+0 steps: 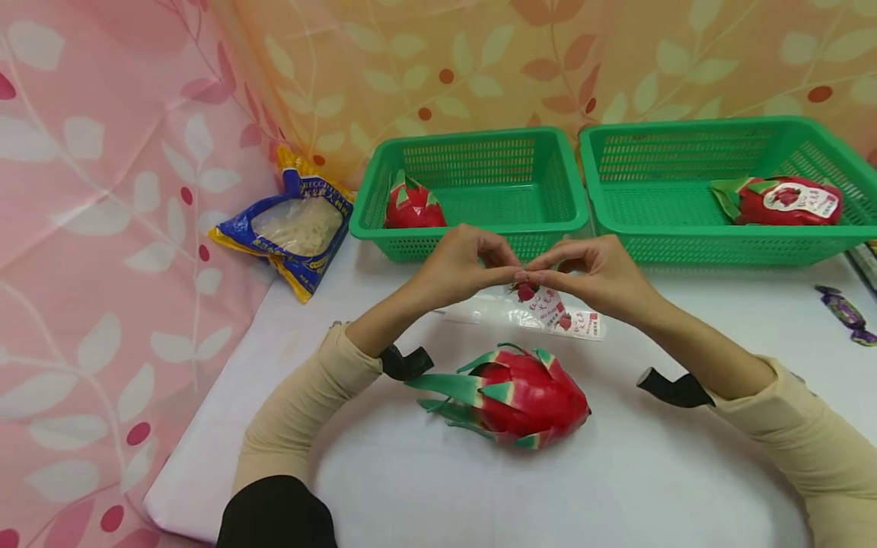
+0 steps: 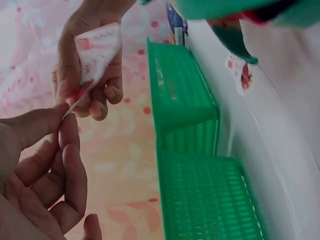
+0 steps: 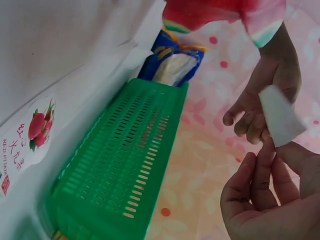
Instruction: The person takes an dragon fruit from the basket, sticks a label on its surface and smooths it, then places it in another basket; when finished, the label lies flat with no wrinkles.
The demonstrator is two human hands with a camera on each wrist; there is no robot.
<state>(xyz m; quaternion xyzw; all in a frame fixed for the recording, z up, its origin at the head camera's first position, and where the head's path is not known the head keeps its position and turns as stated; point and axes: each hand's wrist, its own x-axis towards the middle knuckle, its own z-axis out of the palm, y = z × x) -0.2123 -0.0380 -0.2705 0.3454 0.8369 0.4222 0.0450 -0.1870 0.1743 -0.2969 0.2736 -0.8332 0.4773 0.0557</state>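
Both hands meet in front of the baskets, fingertips together at a small dragon-fruit label (image 1: pixel 537 299). My left hand (image 1: pixel 457 262) pinches one end of it between thumb and finger. From the other side my right hand (image 1: pixel 603 272) pinches it as well, thumb against fingertip. The label's white back (image 3: pixel 281 117) faces the right wrist view, and its printed side (image 2: pixel 97 47) shows in the left wrist view. Below it on the table lies a clear strip of labels (image 1: pixel 585 325). Nearer the body, a red dragon fruit (image 1: pixel 530 396) with green leaf tips rests on its side.
Behind the hands stand two green baskets: the left basket (image 1: pixel 479 227) has a dragon fruit (image 1: pixel 414 209), the right basket (image 1: pixel 719 243) a labelled one (image 1: pixel 802 202). A blue and yellow bag (image 1: pixel 294 228) is at left, a purple-wrapped sweet (image 1: pixel 846 313) at far right.
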